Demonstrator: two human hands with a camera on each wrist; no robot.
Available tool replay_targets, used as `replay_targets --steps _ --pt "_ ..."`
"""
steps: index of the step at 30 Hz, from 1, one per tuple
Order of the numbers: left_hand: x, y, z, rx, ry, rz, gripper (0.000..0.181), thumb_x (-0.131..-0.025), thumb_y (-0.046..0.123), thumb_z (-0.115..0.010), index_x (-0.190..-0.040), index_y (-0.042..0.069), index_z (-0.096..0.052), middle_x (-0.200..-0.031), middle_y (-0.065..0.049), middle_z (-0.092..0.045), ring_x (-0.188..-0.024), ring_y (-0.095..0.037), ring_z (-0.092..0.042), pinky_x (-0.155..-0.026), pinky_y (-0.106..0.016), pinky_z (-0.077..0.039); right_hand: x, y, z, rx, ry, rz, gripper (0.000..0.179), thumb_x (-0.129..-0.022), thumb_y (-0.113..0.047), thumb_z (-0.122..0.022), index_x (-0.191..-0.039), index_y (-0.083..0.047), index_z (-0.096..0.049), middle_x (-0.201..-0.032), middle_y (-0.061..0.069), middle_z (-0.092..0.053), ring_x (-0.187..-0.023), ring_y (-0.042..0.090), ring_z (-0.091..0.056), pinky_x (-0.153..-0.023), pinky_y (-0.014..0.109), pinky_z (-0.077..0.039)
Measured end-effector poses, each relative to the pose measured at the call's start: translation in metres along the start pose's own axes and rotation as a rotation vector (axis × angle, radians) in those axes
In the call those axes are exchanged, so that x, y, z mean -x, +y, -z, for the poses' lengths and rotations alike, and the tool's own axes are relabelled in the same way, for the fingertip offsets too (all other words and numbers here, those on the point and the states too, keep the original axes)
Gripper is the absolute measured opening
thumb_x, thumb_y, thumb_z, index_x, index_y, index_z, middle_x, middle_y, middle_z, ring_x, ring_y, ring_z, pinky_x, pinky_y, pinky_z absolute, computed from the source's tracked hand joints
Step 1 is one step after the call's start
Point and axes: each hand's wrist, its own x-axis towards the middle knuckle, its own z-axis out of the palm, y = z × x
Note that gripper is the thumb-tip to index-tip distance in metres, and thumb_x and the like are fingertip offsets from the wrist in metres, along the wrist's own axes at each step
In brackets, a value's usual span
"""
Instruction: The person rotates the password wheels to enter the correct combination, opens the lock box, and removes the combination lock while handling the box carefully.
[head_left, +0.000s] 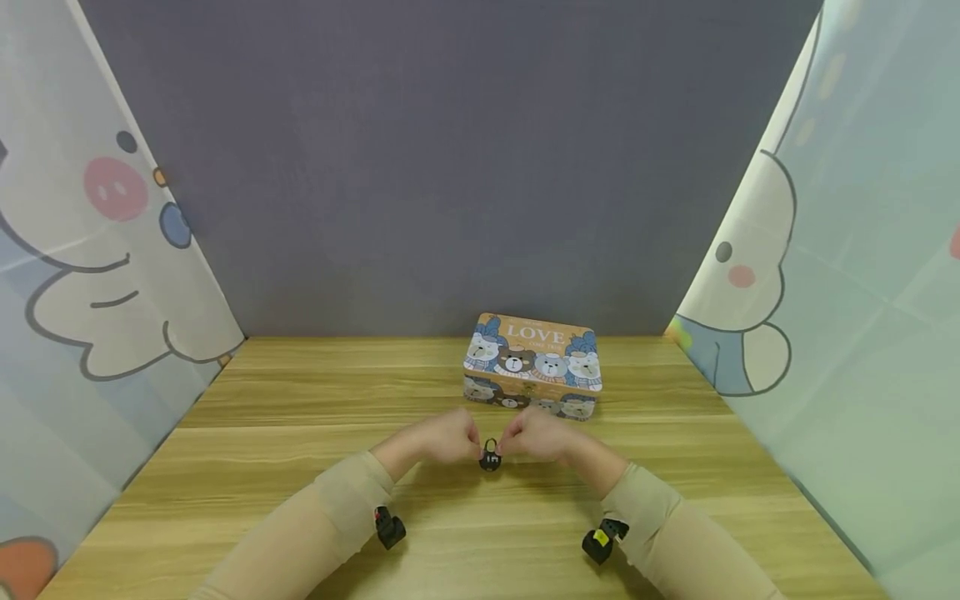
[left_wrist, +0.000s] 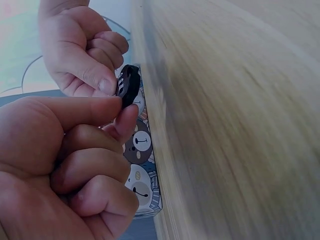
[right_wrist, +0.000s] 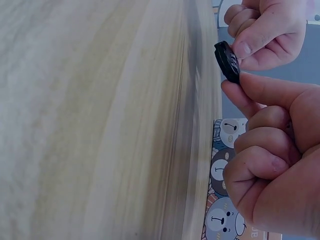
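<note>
A small black combination padlock (head_left: pixel 490 461) is pinched from both sides, between my left hand (head_left: pixel 452 436) and my right hand (head_left: pixel 542 433). Its shackle loop points up toward the box in the head view. White marks like number dials show on the padlock (left_wrist: pixel 129 86) in the left wrist view. Thumb and index finger of each hand meet its edges, while the other fingers are curled in. Just beyond the hands stands a tin box (head_left: pixel 532 358) printed with bears and the word LOVE, its lid down and a small clasp (head_left: pixel 528 388) at its front.
The wood-grain table (head_left: pixel 300 400) runs back to a dark grey panel (head_left: pixel 450 167). Cartoon-printed curtains (head_left: pixel 862 333) hang at both sides. A small black device (head_left: pixel 390 529) is worn at each sleeve cuff.
</note>
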Motion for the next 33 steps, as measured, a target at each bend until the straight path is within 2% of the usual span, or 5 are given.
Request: replay_targets --steps 5,12,16,29,33 --pt "-0.002 -0.003 -0.002 -0.011 0.001 0.001 0.053 -0.091 0.002 -0.065 -0.049 0.018 -0.037 -0.046 0.01 -0.025 -0.044 -0.004 -0.019 -0.044 -0.022 -0.016 -0.003 0.001 -0.002 0.005 -0.014 0.004 0.011 -0.092 -0.013 -0.073 -0.084 -0.01 -0.08 -0.081 -0.002 -0.068 -0.058 0.013 -0.035 -0.054 0.029 -0.03" --pt "-0.004 -0.005 -0.003 -0.058 -0.015 0.018 0.052 -0.089 0.002 -0.066 -0.048 0.019 -0.039 -0.045 0.011 -0.026 -0.043 -0.004 -0.02 -0.043 -0.022 -0.017 -0.004 0.003 -0.005 0.018 -0.02 0.0 0.014 -0.091 -0.013 -0.073 -0.079 -0.005 -0.077 -0.062 -0.005 -0.052 -0.05 0.01 -0.032 -0.048 0.026 -0.028" --pt "-0.003 -0.004 -0.004 -0.085 -0.032 0.011 0.052 -0.089 0.001 -0.065 -0.048 0.019 -0.038 -0.045 0.011 -0.026 -0.043 -0.005 -0.02 -0.044 -0.022 -0.017 -0.005 0.004 -0.007 0.043 -0.017 0.011 0.016 -0.088 -0.014 -0.075 -0.077 -0.003 -0.075 -0.058 -0.007 -0.046 -0.05 0.009 -0.034 -0.048 0.025 -0.028" --pt "-0.003 -0.01 -0.009 -0.105 -0.036 0.029 0.052 -0.086 -0.001 -0.065 -0.047 0.019 -0.038 -0.044 0.011 -0.026 -0.042 -0.004 -0.022 -0.043 -0.021 -0.018 -0.009 0.004 -0.015 0.003 -0.029 -0.023 0.014 -0.09 -0.01 -0.074 -0.078 -0.004 -0.076 -0.055 -0.006 -0.042 -0.047 0.009 -0.031 -0.045 0.024 -0.025" --pt "-0.003 -0.01 -0.01 -0.116 -0.037 0.037 0.051 -0.086 0.0 -0.066 -0.047 0.019 -0.039 -0.044 0.011 -0.027 -0.042 -0.003 -0.022 -0.043 -0.021 -0.018 -0.01 0.004 -0.016 0.016 -0.019 -0.029 0.013 -0.089 -0.01 -0.075 -0.078 -0.005 -0.076 -0.057 -0.006 -0.046 -0.048 0.008 -0.032 -0.046 0.024 -0.026"
